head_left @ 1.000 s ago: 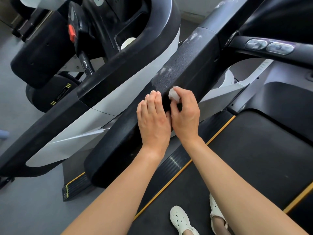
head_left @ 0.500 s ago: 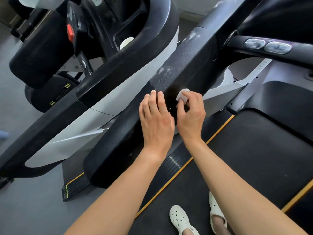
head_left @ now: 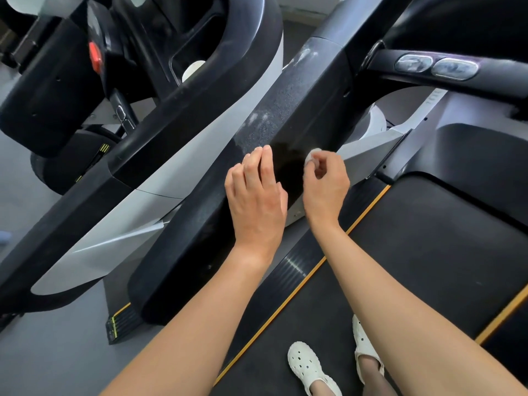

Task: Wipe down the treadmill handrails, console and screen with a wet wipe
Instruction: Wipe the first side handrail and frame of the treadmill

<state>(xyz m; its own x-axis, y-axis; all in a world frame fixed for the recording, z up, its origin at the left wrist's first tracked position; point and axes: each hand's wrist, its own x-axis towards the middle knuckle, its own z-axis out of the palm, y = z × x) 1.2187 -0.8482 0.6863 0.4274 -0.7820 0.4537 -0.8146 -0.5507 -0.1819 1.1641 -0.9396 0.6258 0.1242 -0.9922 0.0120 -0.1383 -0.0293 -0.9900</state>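
With the right hand (head_left: pixel 325 184) pinching the small balled white wet wipe (head_left: pixel 310 158) and the left hand (head_left: pixel 257 195) flat with fingers together, press firmly up the dusty black textured handrail (head_left: pixel 285 110).

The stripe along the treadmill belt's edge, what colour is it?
Yellow-orange stripe, clearest in the head view.

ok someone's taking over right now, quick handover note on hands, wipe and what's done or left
Right hand: grip shut on the balled wet wipe, pressed to the left handrail.
Left hand: open, empty, fingers resting flat on the same rail beside it.
Done: a dark, wet-looking patch of rail right by the wipe.
Left: the dusty white smears further up the rail, the grip sensors on the crossbar, which look hazy, and presumably the rest. Console and screen are not in view.
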